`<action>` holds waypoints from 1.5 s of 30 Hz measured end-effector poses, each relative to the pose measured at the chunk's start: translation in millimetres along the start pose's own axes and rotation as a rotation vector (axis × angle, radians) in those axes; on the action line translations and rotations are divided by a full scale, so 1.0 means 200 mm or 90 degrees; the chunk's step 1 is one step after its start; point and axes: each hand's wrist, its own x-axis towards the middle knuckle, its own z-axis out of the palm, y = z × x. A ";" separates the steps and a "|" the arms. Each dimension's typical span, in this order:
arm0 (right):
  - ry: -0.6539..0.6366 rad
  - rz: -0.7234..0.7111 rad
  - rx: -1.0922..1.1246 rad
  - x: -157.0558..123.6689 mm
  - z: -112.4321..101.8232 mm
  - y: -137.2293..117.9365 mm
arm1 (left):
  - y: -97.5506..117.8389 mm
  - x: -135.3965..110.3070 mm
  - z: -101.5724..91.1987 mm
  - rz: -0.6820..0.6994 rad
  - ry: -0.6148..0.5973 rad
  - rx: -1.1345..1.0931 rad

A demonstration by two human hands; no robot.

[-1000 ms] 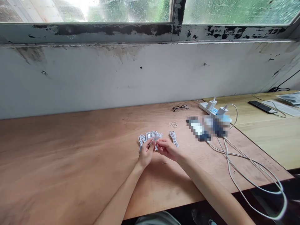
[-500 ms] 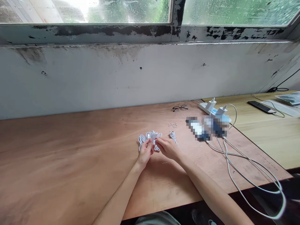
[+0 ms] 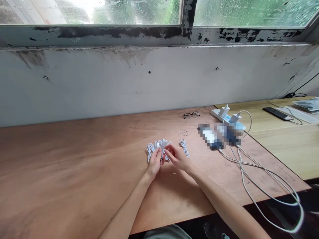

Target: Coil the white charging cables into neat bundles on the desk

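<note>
My left hand (image 3: 155, 162) is closed on a bundled white cable (image 3: 163, 143), thumb on top and the other fingers underneath. At the bundle's right side is my right hand (image 3: 178, 156), its thumb and forefinger parted and their tips close to the cable. Whether those tips touch it is too small to tell. More coiled white cables (image 3: 150, 149) lie on the table just behind and left of my left hand. A separate coiled white cable (image 3: 184, 148) rests to the right, beyond my right hand.
Thin twist ties (image 3: 183, 132) lie behind the hands, and a single tie (image 3: 174, 173) in front. Glasses (image 3: 191, 115) sit near the wall. At right are a power strip (image 3: 217, 114) with chargers, blurred devices (image 3: 210, 136), and long white cords (image 3: 249, 181) hanging past the table edge.
The fingers of my right hand have parted from a pinch at the bundle and shifted slightly right. My left hand keeps its hold in nearly the same place.
</note>
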 end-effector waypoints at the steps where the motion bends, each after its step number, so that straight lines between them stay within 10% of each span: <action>1: 0.008 -0.039 -0.084 -0.01 -0.01 0.00 | 0.00 0.00 0.00 -0.006 0.000 -0.008; 5: 0.015 -0.078 -0.177 -0.01 -0.03 0.00 | 0.01 -0.01 0.01 -0.013 -0.012 -0.014; 13: -0.084 0.130 0.241 0.03 -0.01 0.04 | 0.04 -0.03 0.02 0.020 -0.018 0.053; 21: 0.031 0.147 0.230 0.03 -0.05 0.03 | 0.03 -0.03 0.02 -0.010 -0.011 0.059; 31: -0.132 0.121 0.248 0.02 0.01 0.04 | -0.01 -0.06 0.02 -0.024 -0.074 0.052; 39: 0.105 0.095 0.085 0.08 -0.21 0.07 | 0.03 -0.05 0.00 0.057 -0.007 0.153; 45: 0.143 0.140 -0.365 0.06 -0.30 0.11 | 0.03 -0.01 -0.03 0.136 0.094 0.108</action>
